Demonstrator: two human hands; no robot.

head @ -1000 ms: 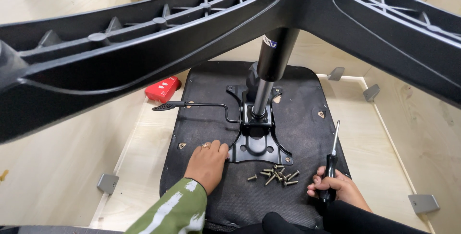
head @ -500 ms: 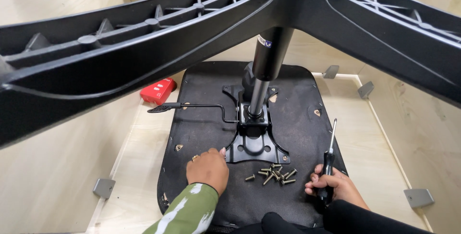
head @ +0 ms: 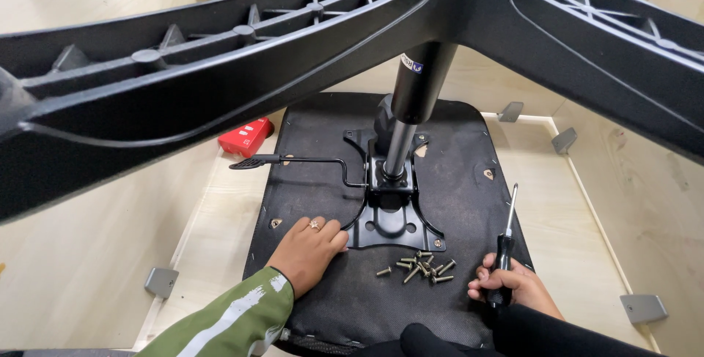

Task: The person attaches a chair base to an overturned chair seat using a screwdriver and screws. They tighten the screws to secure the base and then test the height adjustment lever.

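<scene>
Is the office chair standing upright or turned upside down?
Upside down: the seat lies underside up, and the star base with its gas cylinder points toward the camera.

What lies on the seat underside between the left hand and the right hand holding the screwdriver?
In the head view, a loose pile of screws lies on the black seat underside between the left hand and the right hand gripping the screwdriver, just below the metal mounting plate.

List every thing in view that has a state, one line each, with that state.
left hand: flat on the seat underside, touching the plate's edge
right hand: closed around the screwdriver handle
screwdriver: held upright, tip up
mounting plate: lying on the upturned seat
screws: loose, piled on the seat
gas cylinder: standing in the plate
lever: sticking out sideways
</scene>
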